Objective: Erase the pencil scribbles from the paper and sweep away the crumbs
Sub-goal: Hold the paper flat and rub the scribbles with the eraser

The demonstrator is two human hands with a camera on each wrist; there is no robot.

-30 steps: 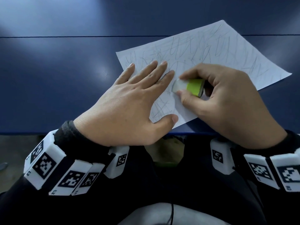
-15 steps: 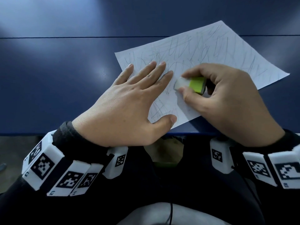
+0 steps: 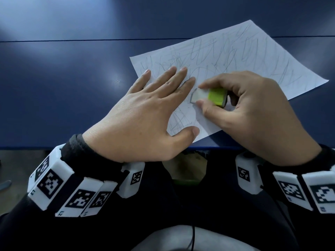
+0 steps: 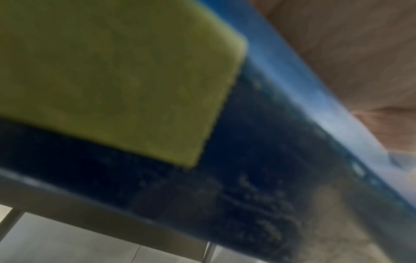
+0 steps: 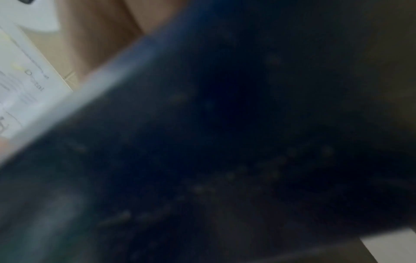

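A white sheet of paper (image 3: 253, 57) covered in grey pencil scribbles lies tilted on the dark blue table (image 3: 63, 87). My left hand (image 3: 154, 98) lies flat on the sheet's near left part, fingers straight and spread, pressing it down. My right hand (image 3: 199, 95) pinches a white eraser (image 3: 199, 95) with a lime-green sleeve between thumb and forefinger; its white end touches the paper just right of my left fingertips. Both wrist views are blurred and show only the table's underside and edge.
The table's front edge (image 3: 108, 147) runs just below my wrists, with my lap in dark clothing beneath it. A seam (image 3: 90, 40) crosses the tabletop behind the paper. A yellow-green cloth-like patch (image 4: 112, 71) fills the left wrist view under the table.
The eraser has shifted a little back and forth over the paper beside my left fingertips. My left hand has stayed flat on the sheet.
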